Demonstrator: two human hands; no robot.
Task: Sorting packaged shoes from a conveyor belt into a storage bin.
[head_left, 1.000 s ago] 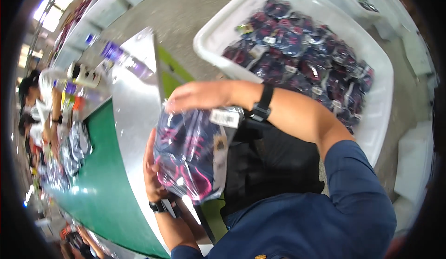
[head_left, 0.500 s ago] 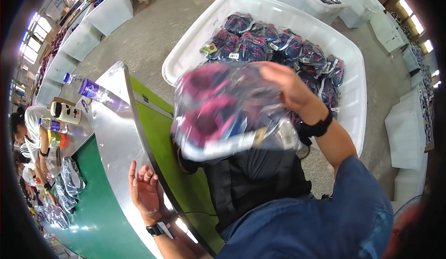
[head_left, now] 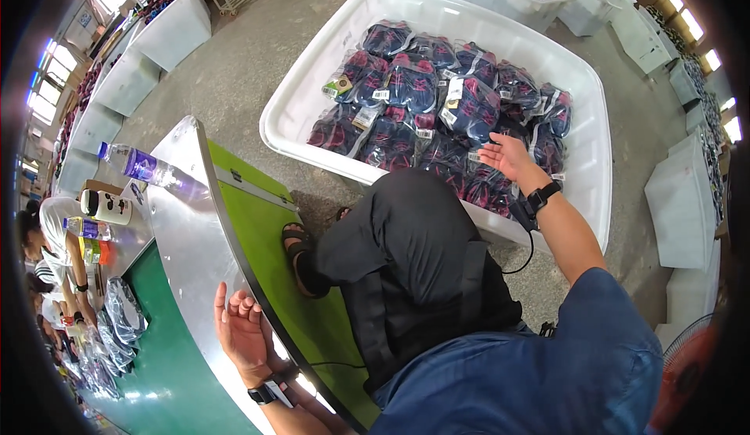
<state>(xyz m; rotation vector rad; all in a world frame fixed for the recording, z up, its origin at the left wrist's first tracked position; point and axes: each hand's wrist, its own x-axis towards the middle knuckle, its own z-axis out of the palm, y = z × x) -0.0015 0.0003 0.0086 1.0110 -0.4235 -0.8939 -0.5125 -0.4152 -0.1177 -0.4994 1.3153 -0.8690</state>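
Right grip [head_left: 508, 156] open above bagged packs [head_left: 469, 107].

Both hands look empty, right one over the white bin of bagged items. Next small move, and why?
Probably draw the right hand back from the white bin toward the metal table edge. It hovers open and empty above the bagged dark items, and the left hand rests open, palm up, at that edge, holding nothing.
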